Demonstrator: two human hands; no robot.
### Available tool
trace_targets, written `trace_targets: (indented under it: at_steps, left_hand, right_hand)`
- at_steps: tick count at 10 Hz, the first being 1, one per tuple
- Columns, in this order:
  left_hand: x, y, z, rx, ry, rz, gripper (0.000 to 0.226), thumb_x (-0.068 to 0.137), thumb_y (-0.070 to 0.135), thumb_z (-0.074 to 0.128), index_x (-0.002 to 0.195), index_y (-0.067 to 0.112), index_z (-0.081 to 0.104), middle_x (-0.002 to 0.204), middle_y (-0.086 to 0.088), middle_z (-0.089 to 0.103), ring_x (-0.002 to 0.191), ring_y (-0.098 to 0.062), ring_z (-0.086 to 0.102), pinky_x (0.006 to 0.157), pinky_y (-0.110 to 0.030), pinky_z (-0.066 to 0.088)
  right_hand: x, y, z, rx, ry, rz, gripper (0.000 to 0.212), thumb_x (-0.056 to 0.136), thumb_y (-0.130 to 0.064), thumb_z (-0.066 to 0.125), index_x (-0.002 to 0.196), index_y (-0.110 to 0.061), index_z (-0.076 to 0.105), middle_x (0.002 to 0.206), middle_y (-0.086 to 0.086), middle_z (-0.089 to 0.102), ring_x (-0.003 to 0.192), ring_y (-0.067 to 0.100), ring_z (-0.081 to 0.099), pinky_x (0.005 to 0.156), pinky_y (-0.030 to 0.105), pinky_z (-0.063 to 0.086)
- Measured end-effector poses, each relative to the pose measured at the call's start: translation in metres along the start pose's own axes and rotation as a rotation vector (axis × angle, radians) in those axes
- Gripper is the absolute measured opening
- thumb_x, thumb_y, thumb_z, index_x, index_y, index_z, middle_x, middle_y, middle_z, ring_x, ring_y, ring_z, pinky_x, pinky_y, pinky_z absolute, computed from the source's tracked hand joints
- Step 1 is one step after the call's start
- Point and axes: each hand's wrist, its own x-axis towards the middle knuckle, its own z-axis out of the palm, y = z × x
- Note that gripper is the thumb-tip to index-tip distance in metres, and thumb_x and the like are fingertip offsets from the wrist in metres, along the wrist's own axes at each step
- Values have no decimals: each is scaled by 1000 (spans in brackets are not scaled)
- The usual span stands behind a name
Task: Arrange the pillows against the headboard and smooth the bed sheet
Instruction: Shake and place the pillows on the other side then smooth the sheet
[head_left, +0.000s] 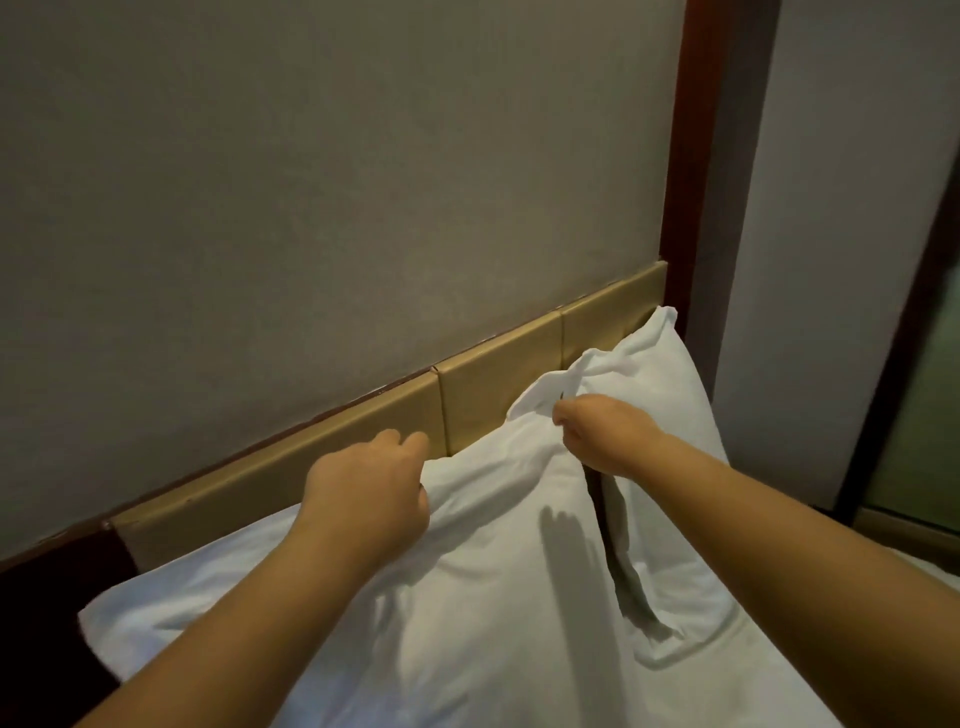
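Two white pillows lean against the tan padded headboard (363, 431). The nearer pillow (467, 597) fills the middle of the view, and a second pillow (660, 374) stands behind it on the right. My left hand (369, 488) grips the top edge of the nearer pillow, fingers curled over the fabric next to the headboard. My right hand (597, 434) pinches a bunched upper corner of that pillow's cover. A white bed sheet (935, 574) shows only at the far right, mostly hidden by the pillows and my arms.
A grey wall (311, 182) rises above the headboard. A dark wooden post (696, 156) stands at the headboard's right end, with a pale wall and a dark-framed glass panel (930, 395) beyond. Dark wood frame (47, 597) lies at lower left.
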Motion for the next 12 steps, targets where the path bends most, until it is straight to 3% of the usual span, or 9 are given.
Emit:
trace_targets:
  at_steps: [2,5,6,7,8,9,10,11,12]
  left_hand:
    - [51,22,19,-15,-42,-48,7,90,28,44,98,28,44,82,7,45,71,-15,54,61,-29,52]
    - [66,41,39,4,-23,-50,19,92,37,44,110,32,46,93,9,46,73,-11,50,53,-22,43]
    - [67,47,47,0,-17,-44,27,94,39,42,120,32,44,98,10,45,77,-9,46,55,-18,37]
    - [69,49,58,42,-5,-73,29,94,41,42,119,30,47,108,8,51,82,-9,46,59,-20,42]
    - [64,47,74,105,-35,-114,34,94,41,41,125,28,47,123,4,49,92,-12,48,64,-21,39]
    - [53,41,78,101,-23,-119,32,82,34,61,111,19,61,111,-3,58,80,-19,56,55,-26,39]
    - [36,40,71,100,-6,-117,26,72,28,71,94,14,64,97,-6,60,70,-22,55,49,-29,38]
    - [1,51,71,57,16,-157,26,78,30,64,100,18,62,105,-5,59,81,-24,57,57,-32,44]
    - [-50,68,82,82,-2,-100,33,61,22,76,92,13,66,93,-12,63,72,-29,57,57,-38,47]
  right_hand:
    - [81,22,28,172,-29,16,53,92,-18,42,143,-30,34,121,12,60,105,33,61,88,44,52]
    - [126,38,46,231,67,-36,23,97,-25,44,110,-17,60,104,9,65,96,29,62,81,40,50]
    - [149,47,32,410,177,41,18,95,-23,49,106,-14,61,103,10,66,95,30,62,84,41,52]
    - [167,46,30,487,127,110,17,95,-23,56,110,-18,52,108,11,63,96,28,61,87,43,55]
    - [165,46,35,611,136,149,46,93,-21,59,132,-19,34,117,9,56,105,28,59,87,43,55]
    - [151,52,31,677,173,184,39,91,-17,59,123,-15,38,106,7,51,99,26,57,83,37,54]
    - [116,54,27,678,224,167,16,92,-19,58,102,-13,47,82,4,50,78,21,54,70,32,51]
    - [60,47,45,656,148,136,13,91,-21,58,87,-13,49,76,7,54,70,23,54,63,31,50]
    - [-15,32,79,649,9,155,16,89,-22,59,80,-14,50,76,9,56,68,24,53,62,35,52]
